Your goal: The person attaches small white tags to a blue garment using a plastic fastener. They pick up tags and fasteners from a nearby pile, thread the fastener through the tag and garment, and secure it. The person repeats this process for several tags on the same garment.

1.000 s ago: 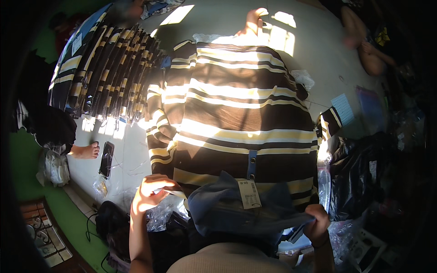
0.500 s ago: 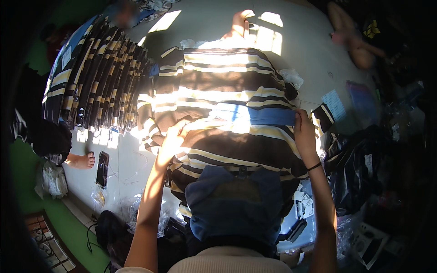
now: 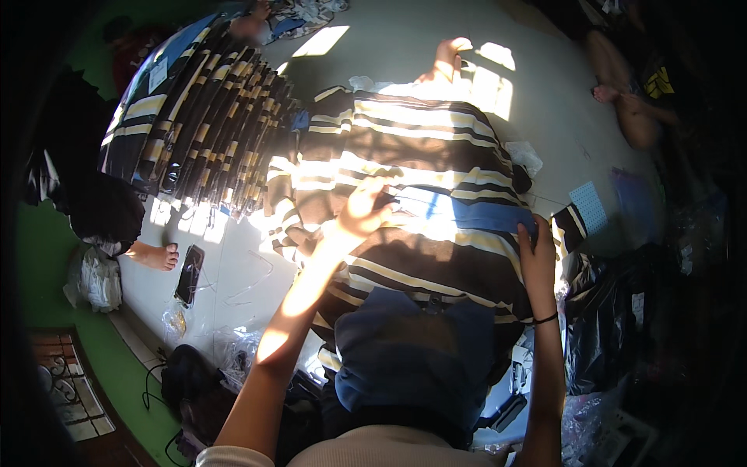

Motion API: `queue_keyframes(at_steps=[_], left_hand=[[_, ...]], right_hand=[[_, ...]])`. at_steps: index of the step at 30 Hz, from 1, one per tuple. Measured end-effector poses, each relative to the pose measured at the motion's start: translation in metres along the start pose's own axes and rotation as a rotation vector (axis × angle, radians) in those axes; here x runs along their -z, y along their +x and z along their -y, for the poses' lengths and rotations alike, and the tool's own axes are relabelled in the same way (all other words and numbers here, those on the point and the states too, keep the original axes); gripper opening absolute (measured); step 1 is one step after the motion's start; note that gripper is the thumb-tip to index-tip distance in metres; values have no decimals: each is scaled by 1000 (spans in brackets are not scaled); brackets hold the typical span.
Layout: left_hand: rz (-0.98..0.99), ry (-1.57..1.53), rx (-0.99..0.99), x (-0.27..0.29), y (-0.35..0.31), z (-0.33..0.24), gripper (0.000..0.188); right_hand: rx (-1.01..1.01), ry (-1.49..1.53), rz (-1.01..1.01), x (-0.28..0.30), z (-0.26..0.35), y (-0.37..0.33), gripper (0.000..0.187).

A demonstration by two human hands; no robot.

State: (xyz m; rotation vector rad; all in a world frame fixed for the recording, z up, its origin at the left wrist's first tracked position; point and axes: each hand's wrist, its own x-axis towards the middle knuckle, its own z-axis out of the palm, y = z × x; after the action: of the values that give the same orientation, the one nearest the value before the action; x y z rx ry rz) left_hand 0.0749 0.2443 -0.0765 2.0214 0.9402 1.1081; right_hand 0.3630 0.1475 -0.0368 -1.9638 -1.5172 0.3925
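Note:
A striped shirt (image 3: 420, 253) in dark brown, yellow and white lies spread before me, with a blue band (image 3: 490, 215), perhaps its collar, running across the middle. Over the band's left end is my left hand (image 3: 364, 210), its fingers apart in strong sunlight. My right hand (image 3: 538, 247) rests at the band's right end, its thumb and fingers loosely bent with a gap between them. Neither hand grips anything that I can see. Nearer my body lies a dark blue collar-like cloth (image 3: 412, 350).
A tall row of folded striped shirts in clear wrap (image 3: 210, 117) stands at the left. A phone (image 3: 190, 274) lies on the pale floor near a bare foot (image 3: 158, 256). Black plastic bags (image 3: 603, 323) are at the right, beside a light blue dotted card (image 3: 588, 208). Other people sit around.
My left hand has moved right and farther away along the blue band, its fingers now spread. My right hand has loosened at the band's right end. The whole view has shifted slightly.

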Motion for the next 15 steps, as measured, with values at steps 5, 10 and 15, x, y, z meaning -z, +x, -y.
queue_keyframes(at_steps=[5, 10, 15], left_hand=[[-70, 33, 67, -25, -5, 4, 17], [-103, 219, 14, -20, -16, -14, 11], [-136, 412, 129, -14, -22, -19, 15]], right_hand=[[5, 40, -10, 6, 7, -2, 39], [173, 103, -95, 14, 11, 8, 32], [118, -42, -41, 3, 18, 19, 35]])
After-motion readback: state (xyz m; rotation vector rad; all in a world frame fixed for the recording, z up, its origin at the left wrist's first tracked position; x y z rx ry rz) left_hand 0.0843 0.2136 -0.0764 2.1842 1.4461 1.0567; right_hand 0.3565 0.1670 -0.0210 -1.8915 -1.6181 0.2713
